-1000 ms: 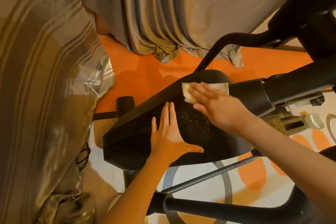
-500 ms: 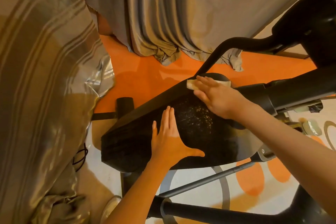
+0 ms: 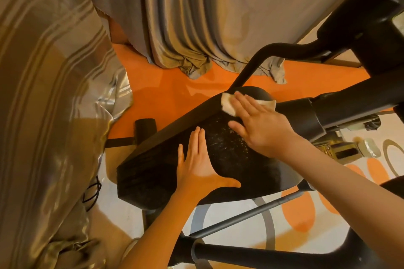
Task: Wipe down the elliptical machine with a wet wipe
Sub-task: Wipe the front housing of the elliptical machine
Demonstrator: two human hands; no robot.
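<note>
Head view: the elliptical machine's black housing (image 3: 166, 172) fills the middle of the frame, its broad dark top face sloping from lower left up toward centre right, with black tubes crossing at the right edge and along the bottom. The wet wipe (image 3: 227, 105) lies just above centre on the upper end of that housing, pinned under the straight fingers of the right hand (image 3: 260, 124); nothing is curled round it, so this grip is a flat, open press. The left hand (image 3: 201, 168) lies palm-down, fingers straight and thumb spread, on the middle of the housing, holding nothing.

The wipe looks thin, limp and damp. It will likely bunch or fold under sideways drag, so broad finger pressure across its middle seems better than a pinch at a corner. The housing looks rigid and smooth, and pale specks near centre suggest grime or wet streaks, though I cannot tell which. A wetted surface may turn slick under the bracing palm. Curtains (image 3: 196, 17) hang at the top over orange floor (image 3: 166, 91).
</note>
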